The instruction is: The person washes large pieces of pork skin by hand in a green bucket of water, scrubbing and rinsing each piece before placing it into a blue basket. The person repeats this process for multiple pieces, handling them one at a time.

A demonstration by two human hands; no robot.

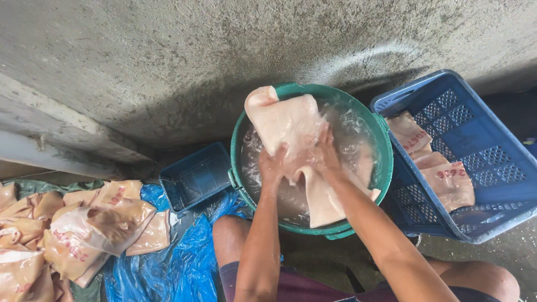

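Observation:
A large pale pink slab of raw skin point(285, 120) hangs over the far rim of a green tub point(383, 148) filled with cloudy water. My left hand point(273, 166) grips the slab's lower edge at the water's surface. My right hand point(324, 154) holds the same slab just to the right, fingers pressed on it. A second pale piece point(321, 201) lies in the water beneath my hands and drapes toward the near rim.
A big blue plastic crate point(475, 128) to the right holds several stamped slabs point(447, 182). A small blue basket point(196, 176) sits left of the tub. More slabs point(84, 226) are piled on blue sheeting point(179, 257) at lower left. A concrete wall rises behind.

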